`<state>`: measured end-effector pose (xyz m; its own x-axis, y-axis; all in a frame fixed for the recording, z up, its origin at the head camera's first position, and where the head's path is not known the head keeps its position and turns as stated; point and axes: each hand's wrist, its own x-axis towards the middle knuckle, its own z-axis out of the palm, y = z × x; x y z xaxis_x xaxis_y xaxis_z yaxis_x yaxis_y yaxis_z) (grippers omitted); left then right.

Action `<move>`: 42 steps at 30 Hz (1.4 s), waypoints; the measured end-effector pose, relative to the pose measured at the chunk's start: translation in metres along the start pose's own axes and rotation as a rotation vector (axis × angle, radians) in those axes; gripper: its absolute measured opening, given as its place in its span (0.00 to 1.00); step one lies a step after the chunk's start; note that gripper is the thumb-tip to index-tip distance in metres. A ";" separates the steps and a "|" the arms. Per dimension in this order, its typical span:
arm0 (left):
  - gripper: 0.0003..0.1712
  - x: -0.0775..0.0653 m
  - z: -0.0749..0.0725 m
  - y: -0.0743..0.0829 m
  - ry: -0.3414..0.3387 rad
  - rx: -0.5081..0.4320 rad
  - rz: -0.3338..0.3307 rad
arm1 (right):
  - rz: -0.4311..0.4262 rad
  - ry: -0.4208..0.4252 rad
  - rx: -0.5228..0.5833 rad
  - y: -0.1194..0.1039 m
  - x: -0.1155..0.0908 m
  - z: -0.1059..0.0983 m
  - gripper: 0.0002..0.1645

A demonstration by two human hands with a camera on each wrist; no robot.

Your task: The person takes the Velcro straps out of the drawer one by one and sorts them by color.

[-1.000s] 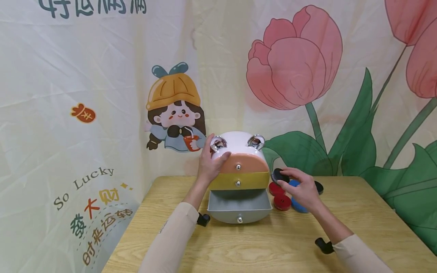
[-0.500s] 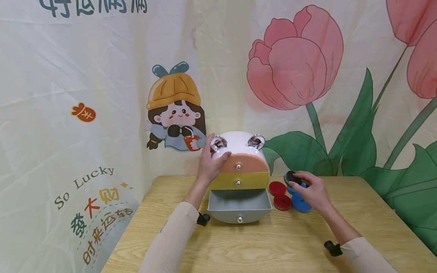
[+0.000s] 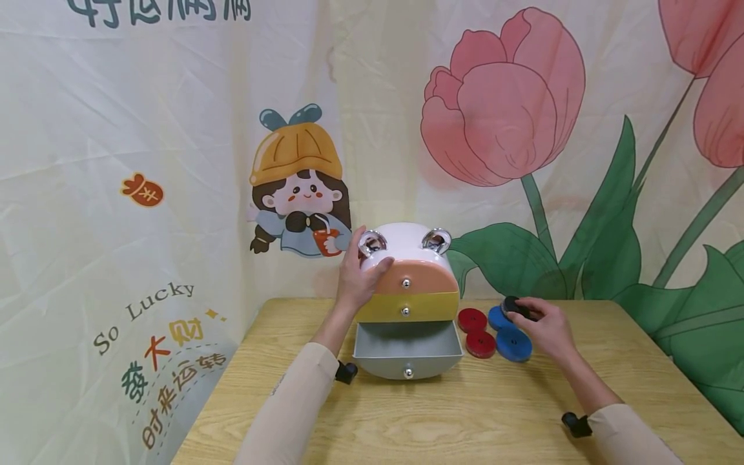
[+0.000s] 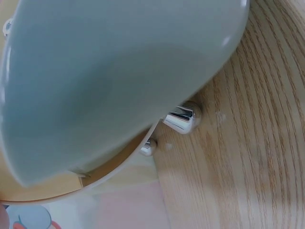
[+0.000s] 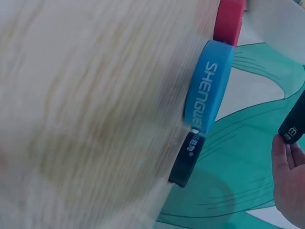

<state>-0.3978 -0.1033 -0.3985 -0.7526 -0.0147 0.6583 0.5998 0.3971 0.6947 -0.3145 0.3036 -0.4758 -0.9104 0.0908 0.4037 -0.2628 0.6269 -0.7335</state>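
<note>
A small desktop drawer box [image 3: 415, 309] with a white domed top and two chrome ring ears stands on the table. My left hand [image 3: 358, 274] holds its upper left side, thumb on the front and fingers round the side. The grey bottom drawer [image 3: 409, 368] is pulled out and looks bare inside; the orange and yellow drawers above are closed. My right hand [image 3: 546, 328] pinches a black disc-shaped roll [image 3: 514, 307], raised over the blue rolls. The right wrist view shows the held roll [image 5: 294, 123] at the fingertips, with white lettering on its edge.
Two red rolls [image 3: 480, 344] lie right of the box, beside two blue rolls [image 3: 513, 343]. Another black roll [image 5: 187, 159] stands past the blue ones in the right wrist view. A printed cloth [image 3: 383, 129] hangs behind the wooden table [image 3: 465, 420].
My right hand has moved right with the black roll, away from the drawer box, uncovering the blue rolls. My left hand and the box have stayed put.
</note>
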 end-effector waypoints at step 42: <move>0.58 -0.001 0.001 -0.002 0.004 0.006 0.006 | 0.252 -0.140 -0.144 0.047 -0.002 -0.029 0.32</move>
<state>-0.3989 -0.1029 -0.4010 -0.7480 -0.0164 0.6635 0.6025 0.4027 0.6891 -0.3155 0.3553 -0.4949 -0.9789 0.1559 0.1321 0.0158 0.7020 -0.7120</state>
